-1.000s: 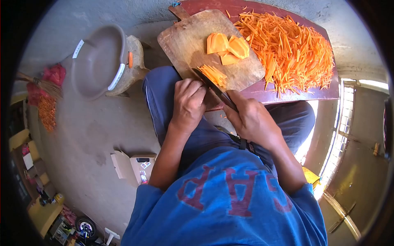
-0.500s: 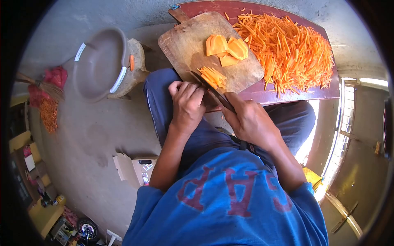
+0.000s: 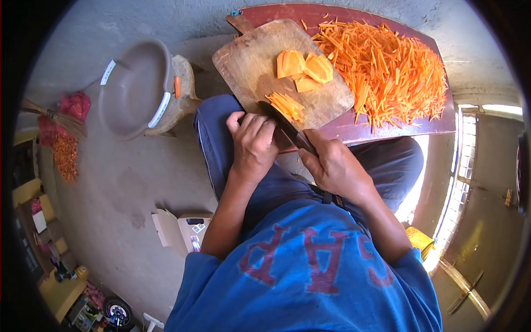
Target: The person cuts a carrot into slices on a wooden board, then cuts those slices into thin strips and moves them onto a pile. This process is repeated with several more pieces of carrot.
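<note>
My right hand (image 3: 332, 166) grips the handle of a dark knife (image 3: 285, 126), whose blade lies across the near edge of a wooden cutting board (image 3: 251, 61). My left hand (image 3: 253, 145) rests curled at the board's near edge, fingers against the blade's side; whatever it presses is hidden. A small bunch of cut carrot sticks (image 3: 286, 105) lies just beyond the blade. Flat carrot slices (image 3: 304, 67) are stacked mid-board. A large heap of carrot strips (image 3: 387, 69) covers the dark red tray (image 3: 354, 130) to the right.
A grey plastic basin (image 3: 135, 86) sits on a stone to the left, with an orange piece (image 3: 177, 86) on its rim. Carrot peelings (image 3: 65, 156) and a broom (image 3: 52, 116) lie on the concrete floor. An open cardboard box (image 3: 182, 228) sits near my left elbow.
The knife has shifted slightly along the board's near edge beside the carrot sticks, and both hands moved a little with it. The slices and heap stay put.
</note>
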{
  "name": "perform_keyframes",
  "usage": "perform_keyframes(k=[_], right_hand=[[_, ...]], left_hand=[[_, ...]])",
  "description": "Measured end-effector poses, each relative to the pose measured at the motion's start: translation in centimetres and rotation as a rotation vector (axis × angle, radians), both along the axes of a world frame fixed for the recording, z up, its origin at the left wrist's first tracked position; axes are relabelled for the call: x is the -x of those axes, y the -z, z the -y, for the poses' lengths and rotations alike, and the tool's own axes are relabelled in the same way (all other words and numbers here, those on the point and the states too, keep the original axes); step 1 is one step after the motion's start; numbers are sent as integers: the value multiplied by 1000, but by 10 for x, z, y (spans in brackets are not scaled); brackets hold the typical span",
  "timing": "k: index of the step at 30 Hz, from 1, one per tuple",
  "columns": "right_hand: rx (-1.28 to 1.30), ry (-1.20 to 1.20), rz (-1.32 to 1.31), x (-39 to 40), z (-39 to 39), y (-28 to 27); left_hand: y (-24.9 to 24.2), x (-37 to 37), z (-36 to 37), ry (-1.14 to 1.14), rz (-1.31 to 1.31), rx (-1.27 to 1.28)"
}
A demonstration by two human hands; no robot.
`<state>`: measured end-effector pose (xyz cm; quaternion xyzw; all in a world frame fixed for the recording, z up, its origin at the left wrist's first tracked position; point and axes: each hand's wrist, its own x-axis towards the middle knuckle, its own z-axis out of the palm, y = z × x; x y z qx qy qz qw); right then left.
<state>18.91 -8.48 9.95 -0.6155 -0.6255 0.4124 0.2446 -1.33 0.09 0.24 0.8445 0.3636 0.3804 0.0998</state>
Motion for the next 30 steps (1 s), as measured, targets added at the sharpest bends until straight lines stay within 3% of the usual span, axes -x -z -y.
perform_keyframes(k=[13,16,20,23,27,30], right_hand=[[-17,-8,10,-3,-2,8],[-165,-6,2,-9,3,8],[198,265,-250,-36,11,1],[159,307,-519,-67,26,26],[218,398,-617,-76,42,44],[247,415,-660,-69,40,46]], left_hand=[[7,2,-1,-27,-25,-9],[6,1,0,-39,-23,14],[1,-2,1,-56,-8,73],[-5,-5,2,-35,39,163],[-2,-4,-2,30,81,422],[-1,-3,-6,47,-27,366]])
